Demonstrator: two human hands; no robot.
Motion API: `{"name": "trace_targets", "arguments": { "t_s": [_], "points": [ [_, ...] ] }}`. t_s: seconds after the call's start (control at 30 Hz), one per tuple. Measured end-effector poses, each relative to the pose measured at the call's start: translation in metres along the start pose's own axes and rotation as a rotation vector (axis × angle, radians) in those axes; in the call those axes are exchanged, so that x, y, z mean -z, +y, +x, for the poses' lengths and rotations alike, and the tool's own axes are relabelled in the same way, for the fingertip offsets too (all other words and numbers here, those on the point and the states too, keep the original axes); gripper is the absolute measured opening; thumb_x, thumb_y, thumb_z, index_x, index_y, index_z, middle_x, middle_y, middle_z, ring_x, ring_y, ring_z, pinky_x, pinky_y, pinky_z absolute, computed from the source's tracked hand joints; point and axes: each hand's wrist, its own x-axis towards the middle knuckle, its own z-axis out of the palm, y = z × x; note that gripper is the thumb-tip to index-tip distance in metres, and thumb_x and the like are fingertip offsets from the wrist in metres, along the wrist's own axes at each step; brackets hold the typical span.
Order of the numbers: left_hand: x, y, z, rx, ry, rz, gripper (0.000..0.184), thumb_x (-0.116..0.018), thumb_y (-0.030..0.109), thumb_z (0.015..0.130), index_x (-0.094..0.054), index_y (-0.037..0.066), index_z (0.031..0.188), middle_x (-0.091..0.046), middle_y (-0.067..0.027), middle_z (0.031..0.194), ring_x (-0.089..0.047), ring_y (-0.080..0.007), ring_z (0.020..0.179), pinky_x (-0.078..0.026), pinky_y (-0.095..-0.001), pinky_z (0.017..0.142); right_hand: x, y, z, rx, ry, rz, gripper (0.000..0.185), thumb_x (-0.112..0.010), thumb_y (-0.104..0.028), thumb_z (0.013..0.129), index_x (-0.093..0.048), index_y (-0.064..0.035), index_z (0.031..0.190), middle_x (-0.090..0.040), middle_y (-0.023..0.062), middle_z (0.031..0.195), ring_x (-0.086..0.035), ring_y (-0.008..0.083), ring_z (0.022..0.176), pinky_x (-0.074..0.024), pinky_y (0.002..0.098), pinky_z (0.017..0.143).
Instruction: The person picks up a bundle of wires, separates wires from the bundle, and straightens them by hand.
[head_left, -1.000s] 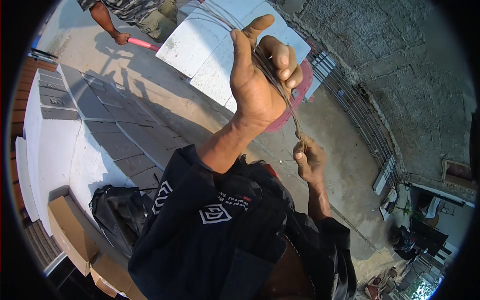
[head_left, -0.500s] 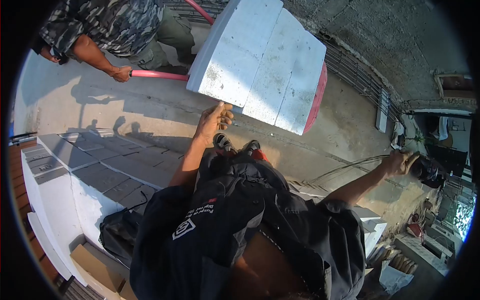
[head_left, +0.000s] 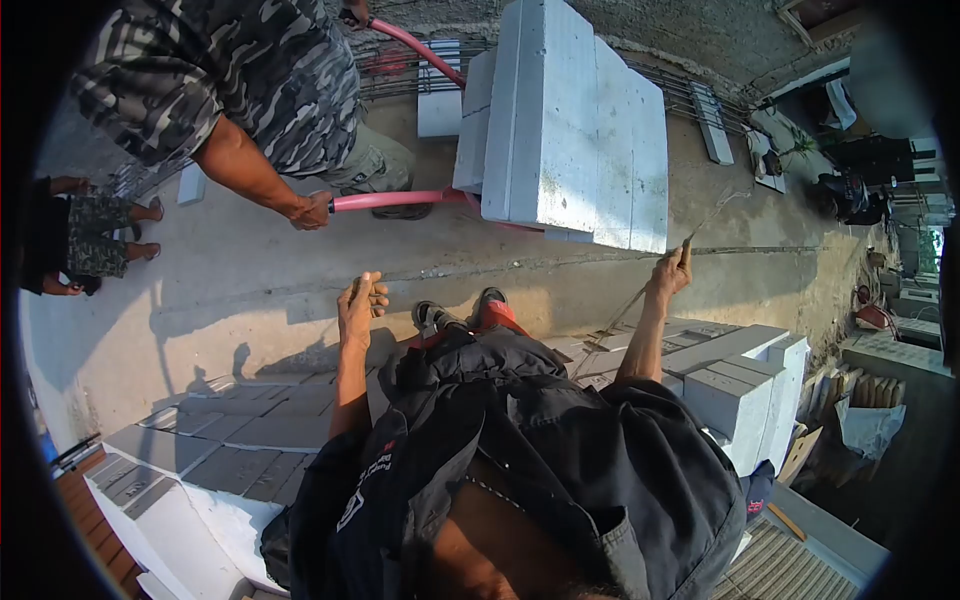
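Observation:
Loosely curled and with nothing in it, my left hand [head_left: 362, 305] is held over the concrete floor, left of the wheelbarrow and apart from it. My right hand [head_left: 672, 270] is closed on a thin rope or wire [head_left: 715, 212], too fine to tell which; one end trails beyond the fingers and another part runs down towards my body. Just beyond that hand, pale lightweight blocks [head_left: 575, 130] are stacked on a wheelbarrow, which shows mainly by its pink handle [head_left: 395, 200]. A co-worker in a camouflage shirt [head_left: 265, 60] grips both handles.
Stacks of grey-white blocks stand on my left [head_left: 225, 440] and right [head_left: 735, 385]. Steel bars [head_left: 690, 90] lie along the rough wall. Another person [head_left: 95, 235] is at the far left. A parked motorbike [head_left: 850, 195] stands at the right.
The loaded wheelbarrow and the co-worker have moved rightwards in view. My left hand is now away from the blocks; my right hand has come inward from the far right.

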Motion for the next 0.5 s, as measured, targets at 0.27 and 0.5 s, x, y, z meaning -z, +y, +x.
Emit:
{"name": "trace_targets", "arguments": {
  "t_s": [0.27, 0.5],
  "points": [
    [-0.012, -0.027, -0.004, 0.089, -0.097, 0.104, 0.041, -0.049, 0.039, 0.089, -0.057, 0.002, 0.106, -0.058, -0.0032, 0.079, -0.054, -0.0094, 0.062, -0.042, -0.0218, 0.052, 0.073, 0.096, 0.047, -0.963, -0.612, 0.515, 0.017, -0.05, -0.021, 0.089, -0.053, -0.0116, 0.075, -0.043, -0.0023, 0.051, -0.038, 0.0095, 0.036, -0.0286, 0.0232, 0.031],
    [-0.012, -0.01, -0.012, 0.024, -0.122, 0.205, 0.04, -0.051, 0.037, 0.089, -0.058, 0.002, 0.106, -0.058, -0.0025, 0.078, -0.052, -0.0082, 0.063, -0.041, -0.0202, 0.053, 0.094, -0.013, 0.018, -0.403, 0.075, 0.46, 0.027, -0.048, -0.012, 0.089, -0.05, -0.0098, 0.115, -0.053, 0.0047, 0.064, -0.043, 0.0114, 0.04, -0.034, 0.023, 0.031]
  ]
}}
